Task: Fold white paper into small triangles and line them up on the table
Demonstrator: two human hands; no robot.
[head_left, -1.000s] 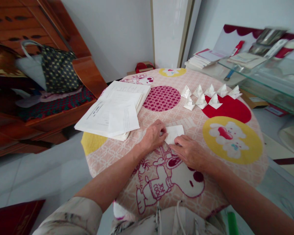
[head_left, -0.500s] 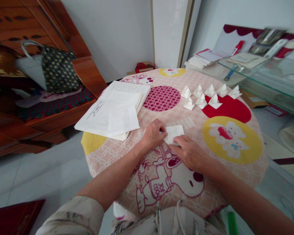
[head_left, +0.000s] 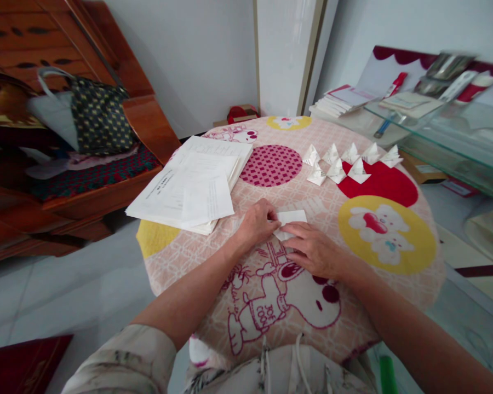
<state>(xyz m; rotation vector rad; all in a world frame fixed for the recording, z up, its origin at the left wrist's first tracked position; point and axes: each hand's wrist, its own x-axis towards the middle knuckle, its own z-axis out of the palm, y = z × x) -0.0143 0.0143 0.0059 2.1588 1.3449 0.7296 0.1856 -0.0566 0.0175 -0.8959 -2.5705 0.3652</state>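
A small folded piece of white paper lies on the round, cloth-covered table in front of me. My left hand has its fingers bent together at the paper's left edge, pinching it. My right hand rests palm down over the paper's lower right part, fingers stretched out and slightly apart. The fingers hide part of the paper. Farther back on the right stand several small pointed folded-paper pieces in two rows.
A stack of printed paper sheets lies on the table's left side. At the right, a glass shelf holds metal bowls and other items. A wooden bench with a patterned bag stands to the left.
My right hand has shifted slightly left over the paper, its fingers now straighter and covering more of it. My left hand has stayed at the left edge.
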